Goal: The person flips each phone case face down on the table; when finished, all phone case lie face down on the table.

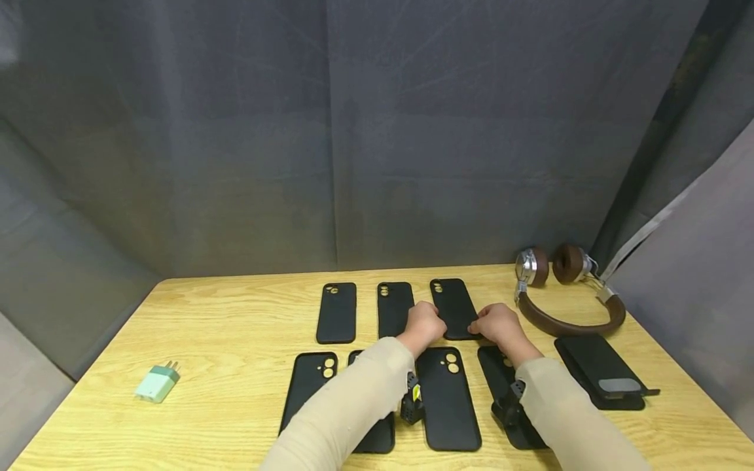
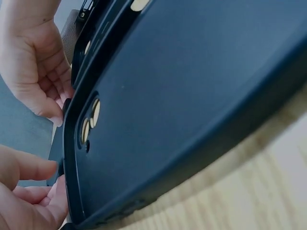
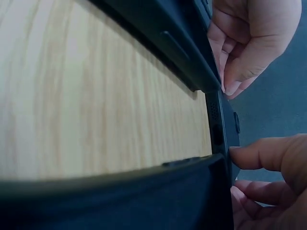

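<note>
A black phone case (image 1: pixel 455 309) lies face down at the right end of the back row, its camera holes toward the curtain. My left hand (image 1: pixel 425 324) pinches its left edge near the lower corner. At the lower right corner, my right hand (image 1: pixel 499 324) grips the case between thumb and fingers. In the right wrist view, the right thumb (image 3: pixel 249 154) lies against the case's edge. Two more black cases, a middle one (image 1: pixel 394 307) and a left one (image 1: pixel 337 313), share that row. Close in the left wrist view is a front-row case (image 2: pixel 182 105).
Several black cases form a front row, including one (image 1: pixel 450 405) between my forearms. Brown headphones (image 1: pixel 559 324) stand at the back right, with a stacked black item (image 1: pixel 601 366) with a grey patch before them. A pale green plug adapter (image 1: pixel 158 383) lies left on the wooden table (image 1: pixel 230 366).
</note>
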The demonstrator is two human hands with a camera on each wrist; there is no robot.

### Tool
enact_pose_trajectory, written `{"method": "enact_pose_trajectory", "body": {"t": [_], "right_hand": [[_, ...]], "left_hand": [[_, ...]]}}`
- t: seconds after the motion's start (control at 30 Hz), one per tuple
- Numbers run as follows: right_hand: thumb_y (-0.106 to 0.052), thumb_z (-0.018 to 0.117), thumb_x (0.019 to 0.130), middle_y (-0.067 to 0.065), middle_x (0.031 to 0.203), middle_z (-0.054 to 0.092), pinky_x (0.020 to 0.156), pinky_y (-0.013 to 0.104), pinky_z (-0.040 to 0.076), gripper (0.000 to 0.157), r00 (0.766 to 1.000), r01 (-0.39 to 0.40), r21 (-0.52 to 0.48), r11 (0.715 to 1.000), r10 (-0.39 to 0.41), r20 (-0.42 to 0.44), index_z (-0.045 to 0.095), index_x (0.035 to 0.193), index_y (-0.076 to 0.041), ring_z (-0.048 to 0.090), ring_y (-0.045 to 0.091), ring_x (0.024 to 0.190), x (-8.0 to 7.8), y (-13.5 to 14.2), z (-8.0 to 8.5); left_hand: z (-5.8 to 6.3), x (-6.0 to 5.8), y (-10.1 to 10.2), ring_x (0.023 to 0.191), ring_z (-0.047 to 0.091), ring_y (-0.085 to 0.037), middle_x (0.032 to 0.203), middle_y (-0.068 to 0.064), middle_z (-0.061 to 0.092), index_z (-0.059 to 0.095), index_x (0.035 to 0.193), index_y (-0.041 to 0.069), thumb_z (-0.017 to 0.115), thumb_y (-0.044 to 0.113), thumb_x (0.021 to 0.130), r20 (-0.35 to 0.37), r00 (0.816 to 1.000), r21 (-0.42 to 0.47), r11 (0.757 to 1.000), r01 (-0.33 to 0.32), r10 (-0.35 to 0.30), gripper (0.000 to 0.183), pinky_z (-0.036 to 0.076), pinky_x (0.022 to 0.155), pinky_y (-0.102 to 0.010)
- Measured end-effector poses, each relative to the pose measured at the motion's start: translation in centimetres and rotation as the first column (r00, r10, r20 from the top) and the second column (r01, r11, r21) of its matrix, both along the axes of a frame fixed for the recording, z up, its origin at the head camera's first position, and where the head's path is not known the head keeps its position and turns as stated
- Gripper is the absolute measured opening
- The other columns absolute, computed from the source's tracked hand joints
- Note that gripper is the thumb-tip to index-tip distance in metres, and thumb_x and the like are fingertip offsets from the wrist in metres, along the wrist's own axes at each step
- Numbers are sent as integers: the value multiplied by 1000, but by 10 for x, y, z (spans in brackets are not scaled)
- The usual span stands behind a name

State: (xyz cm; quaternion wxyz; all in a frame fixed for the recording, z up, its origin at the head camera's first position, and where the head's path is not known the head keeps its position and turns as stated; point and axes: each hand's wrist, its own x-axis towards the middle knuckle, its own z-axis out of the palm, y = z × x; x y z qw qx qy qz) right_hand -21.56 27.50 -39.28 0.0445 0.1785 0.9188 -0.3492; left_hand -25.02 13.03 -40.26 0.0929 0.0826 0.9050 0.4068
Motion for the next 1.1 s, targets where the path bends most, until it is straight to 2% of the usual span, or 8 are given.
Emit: {"method": "enact_pose_trajectory", "body": {"t": [0.07,0.17,0.27,0.33,0.43,0.57,0.73,1.1], "right_hand": [[-12,69,77,20,96,58,65,36,47,27,1000,-2,-1,1000,2,2,61,95,7,55,29,82,-1,-2,0],[-13,68,78,18,91,58,61,35,46,25,1000,-17,2,1000,17,5,61,92,6,54,28,78,-2,-5,1],[-16,65,80,17,89,57,60,33,45,25,1000,-23,-5,1000,23,4,60,92,5,52,26,75,0,-5,2],[-19,63,82,20,95,57,64,36,46,31,1000,-31,2,1000,31,4,59,98,7,53,29,81,2,-6,5],[-23,60,85,27,113,54,76,44,47,43,998,-55,4,998,55,-12,56,113,9,53,38,98,5,-8,15],[-26,57,89,29,122,51,85,50,45,51,995,-91,-47,995,88,-51,49,125,10,52,42,107,13,-19,30],[-25,55,91,29,121,53,84,51,47,50,985,-143,-183,973,120,-128,48,126,9,59,41,102,31,-46,42],[-13,60,87,15,91,65,72,35,55,38,960,-233,-344,910,158,-231,55,118,9,65,23,80,61,-105,49]], "left_hand": [[-1,0,-2,42,18,-14,47,4,17,29,50,14,57,-7,71,-1,1000,18,1000,-1,1,41,16,39,-25],[-2,0,-6,42,13,-13,48,5,14,24,51,15,55,-9,71,8,1000,46,999,-3,3,44,14,39,-25],[0,2,-14,42,20,-11,49,4,29,46,54,8,56,-7,73,3,1000,83,996,11,-11,26,20,42,-23],[4,5,-21,44,27,-11,53,-3,43,66,78,-1,58,-6,77,4,999,128,991,33,-34,9,27,46,-22],[13,9,-36,60,49,-10,80,-8,64,60,121,-1,63,-1,81,-34,998,170,984,59,-54,40,42,60,-20],[21,14,-57,86,60,-13,101,-10,65,60,120,-1,63,2,81,-98,993,175,981,85,-69,39,48,68,-22],[24,28,-86,85,61,-14,108,-15,63,59,121,0,60,2,84,-177,977,161,976,149,-120,38,49,71,-22],[40,69,-155,97,62,-23,113,-14,61,58,122,2,63,5,85,-172,978,248,955,163,-122,38,53,73,-28]]}}
